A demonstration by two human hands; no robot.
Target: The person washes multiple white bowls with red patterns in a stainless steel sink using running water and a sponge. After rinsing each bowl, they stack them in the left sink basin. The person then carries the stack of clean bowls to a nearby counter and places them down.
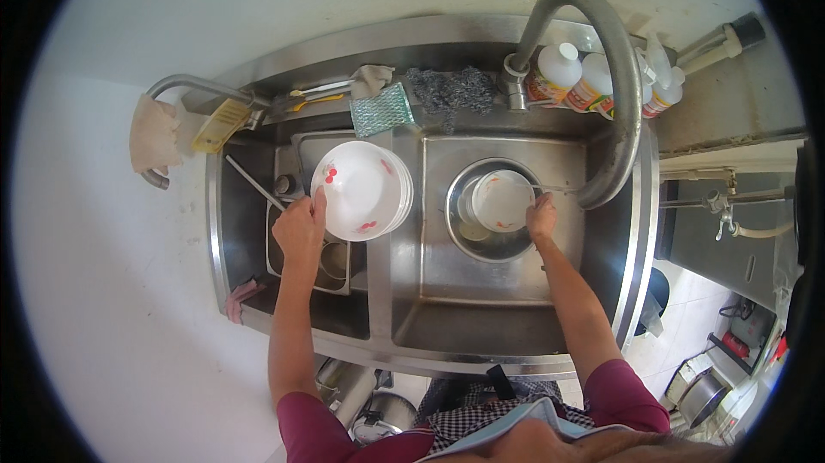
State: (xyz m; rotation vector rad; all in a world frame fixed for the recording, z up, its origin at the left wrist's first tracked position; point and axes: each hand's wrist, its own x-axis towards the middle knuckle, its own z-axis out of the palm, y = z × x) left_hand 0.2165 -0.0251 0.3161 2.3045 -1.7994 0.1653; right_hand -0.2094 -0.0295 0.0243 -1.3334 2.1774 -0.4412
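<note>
My left hand (301, 228) grips the left rim of a stack of white bowls with red patterns (361, 191), over the left basin and the divider. On the right, my right hand (543, 217) holds the right rim of a smaller white patterned bowl (506, 201), which is on top of others. These lie in a round steel basin (465, 247) inside the right sink basin (445, 282). A thin stream of water runs from the curved faucet (619, 141) near my right hand. The fingers of both hands are partly hidden.
A green scouring pad (381, 110), steel wool (454, 86) and a grey cloth (372, 81) lie along the sink's back ledge. Several white bottles (559, 70) stand behind the faucet. Metal containers (334, 261) sit in the left basin. Another faucet (200, 81) bears a beige cloth (155, 134).
</note>
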